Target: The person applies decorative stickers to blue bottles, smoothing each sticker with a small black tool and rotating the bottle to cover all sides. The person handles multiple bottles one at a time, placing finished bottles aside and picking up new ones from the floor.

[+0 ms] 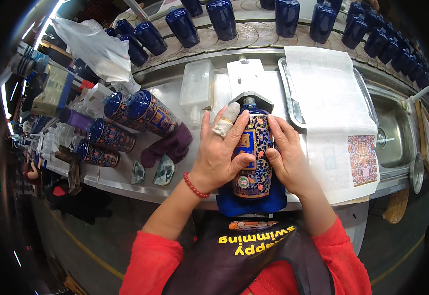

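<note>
A dark blue bottle [249, 103] lies on its back before me, neck pointing away. Its front carries a floral patterned decal [261, 167] with a bright blue panel. My left hand [209, 155] rests along the bottle's left side, fingers stretched out and spread; wrapping [223, 128] covers one finger. On the right edge, my right hand [291, 160] lies with its fingers extended and its thumb on the decal. Neither hand wraps around the bottle. Blue padding [251, 205] shows beneath the base, and a dark holder [266, 104] surrounds the neck.
Decorated bottles [153, 115] and a purple cloth [168, 145] stand and lie to the left. A clear container [197, 83] is behind. White sheets [322, 93] cover a metal tray [289, 93] at right, beside a sink [389, 132]. Plain blue bottles [222, 19] line the far conveyor.
</note>
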The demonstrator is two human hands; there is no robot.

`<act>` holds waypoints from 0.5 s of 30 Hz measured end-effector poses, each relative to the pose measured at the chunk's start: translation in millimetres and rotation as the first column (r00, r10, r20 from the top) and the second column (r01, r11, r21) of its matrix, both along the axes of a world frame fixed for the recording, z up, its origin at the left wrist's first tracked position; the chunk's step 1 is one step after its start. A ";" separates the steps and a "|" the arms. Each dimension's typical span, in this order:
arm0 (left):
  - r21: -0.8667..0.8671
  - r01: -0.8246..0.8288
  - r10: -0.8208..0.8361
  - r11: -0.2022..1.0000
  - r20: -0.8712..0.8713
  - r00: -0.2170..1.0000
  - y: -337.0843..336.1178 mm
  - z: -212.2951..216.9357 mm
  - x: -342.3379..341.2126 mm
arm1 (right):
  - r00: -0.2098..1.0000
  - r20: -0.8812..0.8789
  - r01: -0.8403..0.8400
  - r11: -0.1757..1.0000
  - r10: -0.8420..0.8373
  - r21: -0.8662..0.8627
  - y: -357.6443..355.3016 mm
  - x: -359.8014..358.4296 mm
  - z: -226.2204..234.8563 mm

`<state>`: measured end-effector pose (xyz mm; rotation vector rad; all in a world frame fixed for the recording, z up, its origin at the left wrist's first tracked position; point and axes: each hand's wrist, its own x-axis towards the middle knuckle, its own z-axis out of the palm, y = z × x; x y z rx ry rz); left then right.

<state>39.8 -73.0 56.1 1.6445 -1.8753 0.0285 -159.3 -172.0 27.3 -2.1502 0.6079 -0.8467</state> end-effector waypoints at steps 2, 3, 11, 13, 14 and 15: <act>-0.005 0.007 -0.007 1.000 0.006 1.000 -2.5 0.6 2.1 | 1.000 0.000 -0.011 1.000 0.011 -0.019 -0.2 0.1 0.4; -0.005 0.008 -0.008 1.000 0.012 1.000 -3.0 1.0 3.2 | 1.000 0.003 -0.013 1.000 0.013 -0.010 0.1 0.2 0.9; 0.029 0.037 -0.037 0.999 0.006 0.999 15.8 12.7 -8.8 | 0.999 -0.032 -0.018 0.995 0.015 -0.094 2.7 -10.9 1.5; 0.059 0.073 -0.073 0.996 -0.001 0.997 33.8 15.8 -20.9 | 0.997 -0.077 -0.019 0.996 0.012 -0.092 8.8 -19.4 -1.0; 0.097 0.053 -0.055 0.994 0.015 0.998 43.4 15.1 -28.4 | 0.998 -0.065 -0.007 0.995 0.001 -0.098 12.4 -23.5 -2.6; 0.132 0.031 -0.036 0.991 0.034 0.999 53.4 12.8 -36.7 | 0.998 -0.060 -0.013 0.995 0.007 -0.102 18.5 -29.0 -4.4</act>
